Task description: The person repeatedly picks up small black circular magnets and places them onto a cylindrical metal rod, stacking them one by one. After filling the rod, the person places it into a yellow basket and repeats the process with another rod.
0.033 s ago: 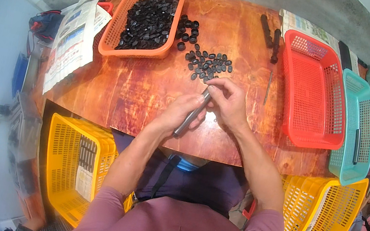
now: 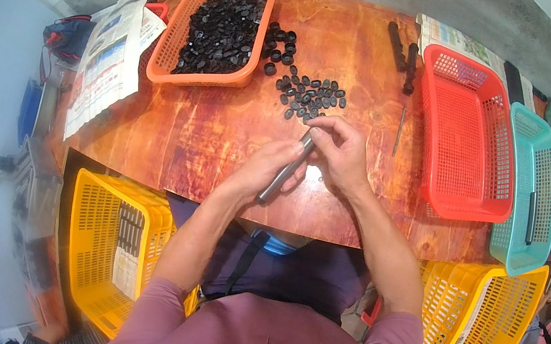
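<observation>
A dark grey tube [image 2: 280, 180] slants over the near part of the table, its lower end pointing toward me. My left hand [image 2: 268, 162] is closed around its middle. At the tube's far end, the thumb and fingers of my right hand [image 2: 342, 155] are pinched together against it; whether they also hold a small part there is hidden. Just beyond my fingertips lies a loose group of small black oval pieces [image 2: 313, 92]. Behind these, several larger black round caps [image 2: 287, 59] stand next to an orange basket [image 2: 162, 55] filled with black pieces.
To the right are a red basket [image 2: 462, 209], a turquoise basket [image 2: 503, 258] and a thin metal rod [image 2: 400, 131]. Two black tubular parts [image 2: 397, 45] lie at the back. Newspaper [image 2: 108, 64] covers the left edge. Yellow crates [image 2: 164, 208] stand below the table on both sides.
</observation>
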Action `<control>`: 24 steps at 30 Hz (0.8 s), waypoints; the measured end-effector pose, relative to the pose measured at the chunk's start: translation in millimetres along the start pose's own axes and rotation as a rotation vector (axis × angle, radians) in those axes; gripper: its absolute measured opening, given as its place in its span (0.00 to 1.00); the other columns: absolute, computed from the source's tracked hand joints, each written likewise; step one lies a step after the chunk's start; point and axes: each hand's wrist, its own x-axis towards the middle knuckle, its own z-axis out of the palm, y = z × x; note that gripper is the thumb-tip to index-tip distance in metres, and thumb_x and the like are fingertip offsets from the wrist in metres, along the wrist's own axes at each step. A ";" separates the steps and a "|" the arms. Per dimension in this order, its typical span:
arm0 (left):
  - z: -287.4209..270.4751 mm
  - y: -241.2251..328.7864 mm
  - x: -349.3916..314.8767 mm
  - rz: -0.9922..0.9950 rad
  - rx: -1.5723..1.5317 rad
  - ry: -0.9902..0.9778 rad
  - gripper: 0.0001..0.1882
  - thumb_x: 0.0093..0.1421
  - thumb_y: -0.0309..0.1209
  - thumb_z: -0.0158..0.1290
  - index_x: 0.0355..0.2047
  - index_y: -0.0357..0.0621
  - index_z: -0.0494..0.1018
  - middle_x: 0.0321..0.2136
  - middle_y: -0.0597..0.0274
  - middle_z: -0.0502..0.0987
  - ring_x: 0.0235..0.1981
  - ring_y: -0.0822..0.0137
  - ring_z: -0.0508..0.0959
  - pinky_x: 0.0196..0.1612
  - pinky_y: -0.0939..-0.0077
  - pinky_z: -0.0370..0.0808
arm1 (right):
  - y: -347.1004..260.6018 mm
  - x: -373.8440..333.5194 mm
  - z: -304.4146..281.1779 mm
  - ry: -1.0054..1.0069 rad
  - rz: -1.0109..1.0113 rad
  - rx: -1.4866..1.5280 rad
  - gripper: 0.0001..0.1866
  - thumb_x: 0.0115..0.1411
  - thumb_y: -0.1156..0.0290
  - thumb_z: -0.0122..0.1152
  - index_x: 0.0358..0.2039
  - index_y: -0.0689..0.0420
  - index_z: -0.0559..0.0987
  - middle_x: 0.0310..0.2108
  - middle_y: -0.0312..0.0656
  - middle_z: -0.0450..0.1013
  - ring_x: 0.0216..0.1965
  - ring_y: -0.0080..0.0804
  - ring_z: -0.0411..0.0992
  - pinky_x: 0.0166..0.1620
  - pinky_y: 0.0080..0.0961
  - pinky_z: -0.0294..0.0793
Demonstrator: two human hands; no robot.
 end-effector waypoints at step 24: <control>1.2 4.3 -12.6 0.002 0.253 0.059 0.20 0.75 0.45 0.43 0.38 0.40 0.74 0.23 0.68 0.72 0.21 0.78 0.69 0.25 0.81 0.66 | -4.7 -3.5 0.5 -0.057 -0.136 -0.245 0.08 0.64 0.76 0.65 0.42 0.64 0.81 0.30 0.37 0.79 0.27 0.18 0.75 0.31 0.18 0.75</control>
